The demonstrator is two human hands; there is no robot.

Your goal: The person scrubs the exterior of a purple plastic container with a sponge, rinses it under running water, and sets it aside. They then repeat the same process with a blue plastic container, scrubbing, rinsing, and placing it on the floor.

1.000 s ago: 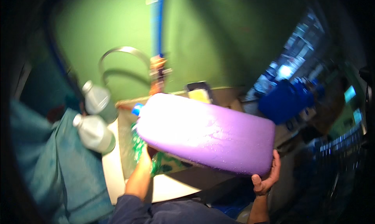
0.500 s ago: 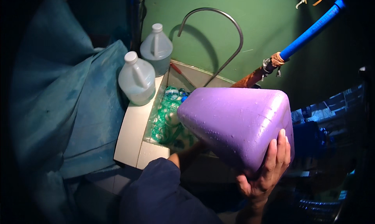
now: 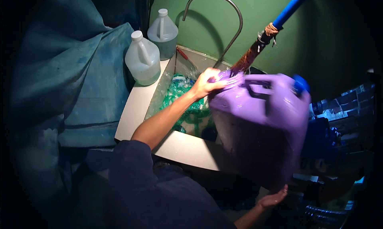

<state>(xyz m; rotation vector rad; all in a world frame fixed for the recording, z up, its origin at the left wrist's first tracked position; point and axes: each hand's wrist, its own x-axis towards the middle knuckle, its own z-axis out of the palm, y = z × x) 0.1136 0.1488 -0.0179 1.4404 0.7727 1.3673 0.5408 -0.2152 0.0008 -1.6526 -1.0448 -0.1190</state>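
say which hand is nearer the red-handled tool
Left. The left hand, its grip on the purple container, is a little right of the red-handled tool and closer to the body; the right hand is well away, by the container's lower end.

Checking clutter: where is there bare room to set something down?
Bare white ledge shows in two strips: left, between the nearer jug and left forearm; front, between that forearm and the purple container. Crowded: the basin, with green items, and the ledge's back left, with both jugs.
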